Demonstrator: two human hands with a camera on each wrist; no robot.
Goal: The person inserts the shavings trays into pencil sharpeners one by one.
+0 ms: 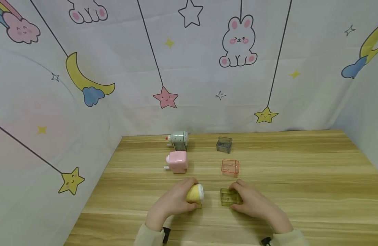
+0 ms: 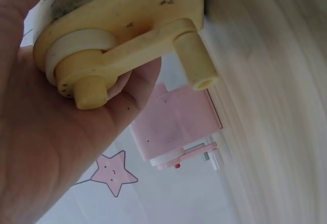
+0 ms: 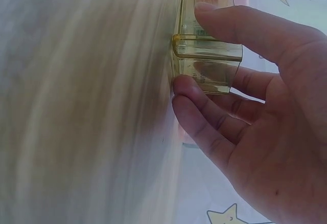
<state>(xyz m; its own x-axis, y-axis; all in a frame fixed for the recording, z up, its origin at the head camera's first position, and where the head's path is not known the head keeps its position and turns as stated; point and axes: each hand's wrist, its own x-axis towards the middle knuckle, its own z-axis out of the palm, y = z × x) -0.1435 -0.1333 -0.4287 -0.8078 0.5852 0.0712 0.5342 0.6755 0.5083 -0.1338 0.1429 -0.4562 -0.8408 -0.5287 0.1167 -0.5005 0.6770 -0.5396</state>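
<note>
We've got the left hand [image 1: 175, 200] curled round a rounded yellow hand-crank sharpener [image 1: 193, 194]; the right hand [image 1: 252, 201] pinches a see-through olive-yellow plastic box [image 1: 227, 197].

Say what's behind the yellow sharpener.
Behind the yellow sharpener, slightly left, stands the pink sharpener, with a grey sharpener farther back. In the head view, the left hand covers part of the table directly behind it, and nothing there can be seen.

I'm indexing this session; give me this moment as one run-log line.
left hand: holds yellow sharpener | right hand: holds yellow-green box | beyond: pink sharpener, grey sharpener, red-edged box, dark box
</note>
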